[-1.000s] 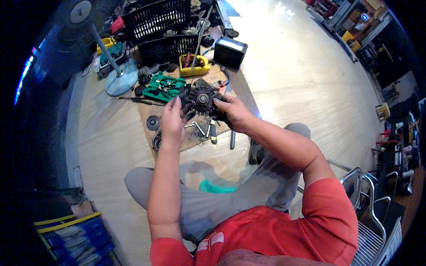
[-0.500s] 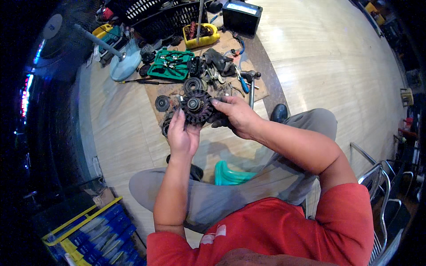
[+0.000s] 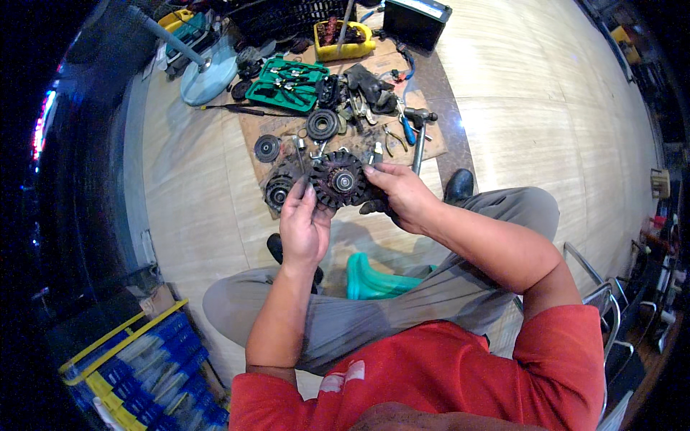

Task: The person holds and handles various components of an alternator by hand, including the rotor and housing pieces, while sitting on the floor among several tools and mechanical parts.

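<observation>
Between your knees, above the wooden floor (image 3: 546,108), you hold a round, dark finned part with a pale hub (image 3: 340,179), lifted off the cardboard sheet (image 3: 338,136) so you can look straight down onto its face. Your left hand (image 3: 303,226) comes up from below with its fingers curled about the lower left rim, thumb lying along the edge, which seems to steady the part from underneath. Your right hand (image 3: 402,194) closes on the opposite rim from the right, fingertips pinching the upper edge; how tightly either hand presses I cannot tell. With 2 hands on opposite sides, the part sits level and its hub faces you. Just below and left of it, a second round dark part (image 3: 278,192) lies on the cardboard, near enough to reach. Farther out, a black pulley (image 3: 322,124) and a smaller disc (image 3: 267,148) rest apart on the same sheet, probably set aside in the open so they stay in view. A green tool case (image 3: 286,85) lies open beyond them, a hammer (image 3: 418,136) to the right, and a teal stool (image 3: 374,281) stands under your legs.
</observation>
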`<state>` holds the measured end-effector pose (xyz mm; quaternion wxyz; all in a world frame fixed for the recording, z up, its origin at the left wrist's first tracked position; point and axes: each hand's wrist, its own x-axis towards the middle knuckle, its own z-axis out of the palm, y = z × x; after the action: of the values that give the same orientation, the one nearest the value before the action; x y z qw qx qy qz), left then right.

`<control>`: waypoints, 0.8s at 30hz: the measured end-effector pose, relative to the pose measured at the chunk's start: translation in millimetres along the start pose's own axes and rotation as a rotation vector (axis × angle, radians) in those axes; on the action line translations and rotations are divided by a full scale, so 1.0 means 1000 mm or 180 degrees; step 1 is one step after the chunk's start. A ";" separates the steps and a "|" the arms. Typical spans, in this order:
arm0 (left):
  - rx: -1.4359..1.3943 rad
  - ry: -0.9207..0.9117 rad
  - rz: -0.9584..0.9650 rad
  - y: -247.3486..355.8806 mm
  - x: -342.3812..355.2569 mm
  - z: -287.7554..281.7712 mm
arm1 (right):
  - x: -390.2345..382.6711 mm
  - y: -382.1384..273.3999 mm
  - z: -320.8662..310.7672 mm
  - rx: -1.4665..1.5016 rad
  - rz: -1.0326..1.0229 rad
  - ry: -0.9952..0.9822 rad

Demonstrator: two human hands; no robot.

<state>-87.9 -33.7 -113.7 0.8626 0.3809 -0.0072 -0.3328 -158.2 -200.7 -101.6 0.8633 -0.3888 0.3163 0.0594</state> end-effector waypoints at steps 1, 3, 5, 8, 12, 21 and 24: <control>0.0008 0.0022 0.0002 0.001 -0.002 -0.004 | 0.001 0.002 0.001 0.0008 0.0033 -0.0026; 0.0008 0.0122 -0.0016 0.001 -0.004 -0.009 | 0.003 0.005 0.002 0.0022 0.0103 -0.0075; 0.0029 0.0194 -0.0037 0.003 -0.006 -0.013 | 0.006 0.010 0.004 -0.0001 0.0121 -0.0070; 0.0094 0.0304 -0.0070 0.006 -0.008 -0.019 | 0.008 0.013 0.009 -0.0001 0.0169 -0.0087; 0.0137 0.0445 -0.0042 0.009 -0.009 -0.021 | 0.013 0.017 0.014 0.0075 0.0225 -0.0127; -0.0001 0.0302 0.0133 0.011 -0.004 -0.028 | 0.012 0.015 0.015 -0.0240 -0.0069 -0.0335; -0.0075 0.0267 0.0112 0.008 -0.003 -0.029 | 0.011 0.016 0.011 -0.0278 -0.0157 -0.0374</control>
<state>-77.5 -9.0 -128.6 0.8723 0.3842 0.0263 -0.3014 -149.1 -183.6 -113.0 0.8638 -0.4296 0.2525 0.0745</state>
